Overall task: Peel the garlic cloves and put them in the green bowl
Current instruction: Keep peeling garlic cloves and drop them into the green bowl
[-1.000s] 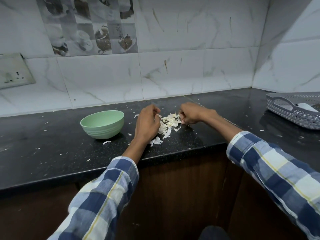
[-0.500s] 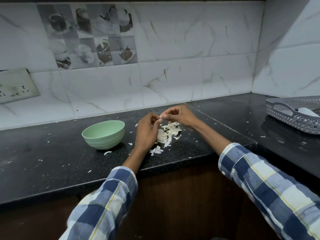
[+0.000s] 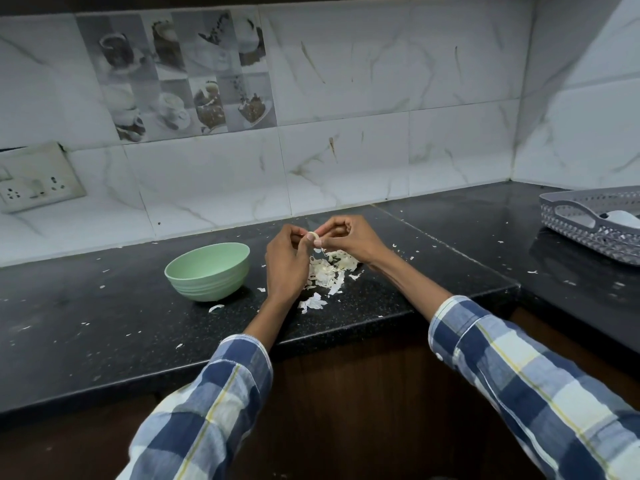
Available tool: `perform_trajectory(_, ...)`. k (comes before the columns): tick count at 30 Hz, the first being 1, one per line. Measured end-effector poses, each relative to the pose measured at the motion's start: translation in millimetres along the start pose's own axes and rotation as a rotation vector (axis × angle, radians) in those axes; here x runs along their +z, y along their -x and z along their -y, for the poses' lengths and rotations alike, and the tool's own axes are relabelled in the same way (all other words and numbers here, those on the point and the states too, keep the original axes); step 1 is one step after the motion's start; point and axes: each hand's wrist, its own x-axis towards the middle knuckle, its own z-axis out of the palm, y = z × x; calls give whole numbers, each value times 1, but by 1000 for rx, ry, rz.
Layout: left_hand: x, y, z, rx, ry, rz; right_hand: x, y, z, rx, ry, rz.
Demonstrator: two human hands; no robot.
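Green bowl (image 3: 207, 271) sits left of both raised hands; left hand (image 3: 285, 268) and right hand (image 3: 349, 239) each pinch one garlic clove (image 3: 313, 235) with curled fingers.

Your sleeves (image 3: 221, 393) are checked in navy, pale blue and white with thin yellow lines. The bowl (image 3: 209, 271) is pale green, the worktop (image 3: 104, 323) black and speckled — strewn with off-white garlic skins (image 3: 330, 268). The basket (image 3: 588, 216) is grey, the wall tiles (image 3: 346, 157) white marble-veined.

2 long sleeves, left sleeve (image 3: 207, 403) and right sleeve (image 3: 530, 379), in blue, navy and white check with thin yellow lines; cuffs stop short of bare wrists.
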Motion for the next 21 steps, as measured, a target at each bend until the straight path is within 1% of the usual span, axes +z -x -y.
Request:
perform_trajectory(5,-1,1,-2,-5,16,16,1,4,1,-22,14,-2)
perform_trajectory(11,-1,0,-4,-72,68,22,2,4,3,-15,34,-10)
perform_trajectory(16,-1,0,-6,-106,95,25,2,3,2,20,-14,-17)
perform_trajectory(21,-2,0,-8,-97,118,53,2,2,2,31,-57,-24)
